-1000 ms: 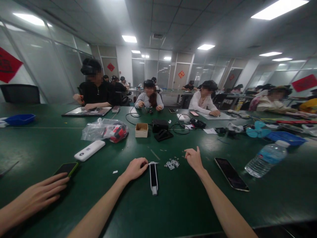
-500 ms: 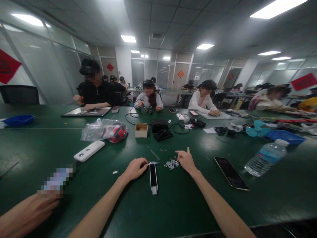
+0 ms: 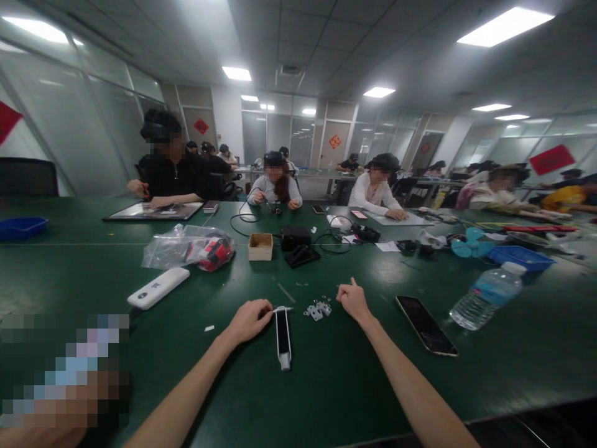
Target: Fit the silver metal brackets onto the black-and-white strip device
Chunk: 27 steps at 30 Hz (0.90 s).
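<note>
On the green table [image 3: 326, 386], a white-framed device with a dark middle [image 3: 283, 336] lies upright in the view. My left hand [image 3: 252, 318] rests at its top left, fingers curled and touching or nearly touching its end; whether they grip anything is hidden. A small pile of grey metal pieces [image 3: 318, 310], with small rings around it, lies between the device and my right hand. My right hand [image 3: 353, 301] is just right of the pile, index finger stretched out and the other fingers curled, with nothing visible in it.
A dark phone [image 3: 426, 325] and a water bottle [image 3: 487, 295] are at right. Left are a white power bank [image 3: 158, 289], a plastic bag [image 3: 163, 247] and another person's blurred hand. Ahead stand an open box [image 3: 260, 247] and a black case [image 3: 295, 238]; people sit opposite.
My right hand has moved slightly away from the metal pieces, to their right. My left hand stays by the device. The view has shifted a little, and the other person's hand at left is lower.
</note>
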Motion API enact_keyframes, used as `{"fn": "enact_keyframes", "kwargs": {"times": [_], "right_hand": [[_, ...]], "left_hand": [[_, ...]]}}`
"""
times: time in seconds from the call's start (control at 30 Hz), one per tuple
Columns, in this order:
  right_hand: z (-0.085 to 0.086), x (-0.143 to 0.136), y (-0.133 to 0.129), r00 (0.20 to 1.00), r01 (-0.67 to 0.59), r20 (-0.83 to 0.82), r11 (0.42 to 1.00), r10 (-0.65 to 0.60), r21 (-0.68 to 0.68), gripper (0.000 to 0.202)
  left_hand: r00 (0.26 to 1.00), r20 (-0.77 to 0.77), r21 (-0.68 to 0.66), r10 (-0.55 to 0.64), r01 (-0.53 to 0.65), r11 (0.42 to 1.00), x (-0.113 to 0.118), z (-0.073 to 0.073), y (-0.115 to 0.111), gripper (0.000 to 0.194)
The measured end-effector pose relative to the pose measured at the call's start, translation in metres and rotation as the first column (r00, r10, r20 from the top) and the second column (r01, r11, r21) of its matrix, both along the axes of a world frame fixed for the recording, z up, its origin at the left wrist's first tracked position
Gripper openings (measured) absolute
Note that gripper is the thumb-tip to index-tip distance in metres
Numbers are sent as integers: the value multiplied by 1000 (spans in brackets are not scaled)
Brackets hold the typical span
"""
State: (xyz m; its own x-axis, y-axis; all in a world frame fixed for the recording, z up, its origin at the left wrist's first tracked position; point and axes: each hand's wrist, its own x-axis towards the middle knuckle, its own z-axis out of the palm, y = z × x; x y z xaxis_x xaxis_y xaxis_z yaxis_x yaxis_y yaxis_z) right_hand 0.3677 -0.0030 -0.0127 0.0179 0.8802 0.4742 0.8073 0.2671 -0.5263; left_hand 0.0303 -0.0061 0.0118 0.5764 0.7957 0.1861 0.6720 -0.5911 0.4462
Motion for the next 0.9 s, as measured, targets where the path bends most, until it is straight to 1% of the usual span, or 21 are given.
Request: {"fn": "enact_keyframes", "kwargs": {"times": [0.17, 0.3, 0.4, 0.63, 0.73, 0.77, 0.8, 0.83, 0.9], "right_hand": [[1, -24, -3, 988, -130, 89, 991, 127, 30, 27], [6, -40, -9, 975, -198, 103, 980, 196, 18, 30], [10, -42, -12, 974, -211, 88, 977, 209, 15, 31], [12, -34, -12, 977, -210, 37, 976, 208, 57, 30], [11, -35, -13, 974, -209, -79, 978, 210, 25, 30], [10, -36, -13, 965, -213, -152, 977, 212, 10, 29], [8, -37, -13, 939, -224, -267, 975, 215, -1, 28], [7, -38, -12, 888, -236, -406, 972, 214, -5, 27], [4, -40, -10, 722, -248, -665, 969, 191, 8, 23]], "left_hand": [[1000, 5, -2, 9, -9, 1000, 0, -2, 1, 23], [1000, -3, 6, 18, -18, 1000, 0, -4, 1, 22], [1000, 5, 2, 18, -18, 1000, 1, -3, 0, 23], [1000, 1, -3, 19, -19, 1000, 1, -3, 1, 24], [1000, -5, -3, 24, -24, 1000, 1, -3, 1, 24], [1000, -5, -3, 24, -24, 1000, 1, -3, 1, 24], [1000, -3, -3, 20, -20, 1000, 1, -2, 1, 23], [1000, -2, -2, 15, -15, 1000, 2, -1, 0, 22], [1000, -2, -4, 8, -8, 1000, 2, 1, -1, 22]]}}
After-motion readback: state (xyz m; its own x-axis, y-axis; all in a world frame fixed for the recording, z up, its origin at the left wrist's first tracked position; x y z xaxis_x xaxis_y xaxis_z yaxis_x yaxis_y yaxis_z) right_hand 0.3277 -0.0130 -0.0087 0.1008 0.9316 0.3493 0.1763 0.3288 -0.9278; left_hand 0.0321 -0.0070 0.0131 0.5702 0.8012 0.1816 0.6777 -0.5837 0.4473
